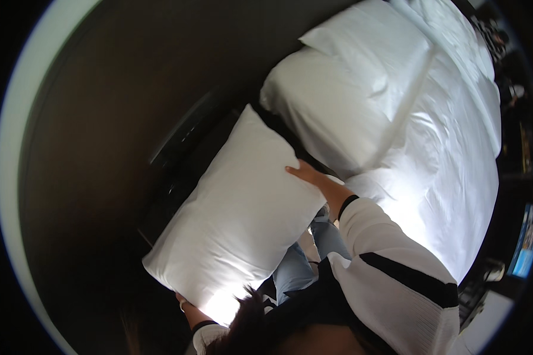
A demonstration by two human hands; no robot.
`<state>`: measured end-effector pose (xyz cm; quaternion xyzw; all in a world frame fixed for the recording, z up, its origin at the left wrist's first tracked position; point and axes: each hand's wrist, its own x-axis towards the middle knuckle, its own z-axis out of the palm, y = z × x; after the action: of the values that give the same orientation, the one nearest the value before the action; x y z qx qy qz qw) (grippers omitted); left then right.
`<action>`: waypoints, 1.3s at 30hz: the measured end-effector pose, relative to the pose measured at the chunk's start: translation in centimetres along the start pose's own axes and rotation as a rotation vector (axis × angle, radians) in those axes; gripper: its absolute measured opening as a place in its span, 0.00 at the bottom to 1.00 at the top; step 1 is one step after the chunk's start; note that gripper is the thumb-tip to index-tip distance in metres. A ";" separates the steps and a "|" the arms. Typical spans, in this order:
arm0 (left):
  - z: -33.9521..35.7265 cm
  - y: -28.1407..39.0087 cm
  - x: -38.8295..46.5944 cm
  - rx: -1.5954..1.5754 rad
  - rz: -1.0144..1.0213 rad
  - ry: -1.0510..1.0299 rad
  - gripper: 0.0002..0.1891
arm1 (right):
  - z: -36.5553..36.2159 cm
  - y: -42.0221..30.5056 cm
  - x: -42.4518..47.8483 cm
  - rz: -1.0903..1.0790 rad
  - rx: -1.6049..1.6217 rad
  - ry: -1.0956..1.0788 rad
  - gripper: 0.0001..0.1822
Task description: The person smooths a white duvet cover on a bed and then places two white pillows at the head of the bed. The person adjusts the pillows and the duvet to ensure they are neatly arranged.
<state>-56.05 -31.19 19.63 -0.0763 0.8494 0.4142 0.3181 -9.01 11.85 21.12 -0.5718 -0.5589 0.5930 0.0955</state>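
I hold a plump white pillow [240, 199] in front of my legs, between my body and a dark panelled surface. My right hand [303, 172] grips its right edge, with the thumb on the upper face and the other fingers out of sight. At the lower left end, my left hand [180, 299] holds the pillow's edge. Most of that hand is hidden under the pillow, and a bracelet circles the wrist. Beside my right arm is a bed [431, 177] with rumpled white bedding.
Another white pillow [373, 40] lies at the bed's far end. A dark, glossy furniture surface [182, 142] is partly covered by the held pillow. Behind it rises a dark brown panel [115, 88]. A lit screen [525, 244] stands at the far right.
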 end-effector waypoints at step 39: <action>61.6 32.0 -36.5 -0.306 0.517 -1.234 0.21 | -55.0 6.9 -36.4 -0.348 0.469 1.483 0.16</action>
<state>-10.54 30.88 34.66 0.3349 0.4355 0.5598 0.6203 49.74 12.40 51.90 -0.6868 -0.2916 0.1365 0.6517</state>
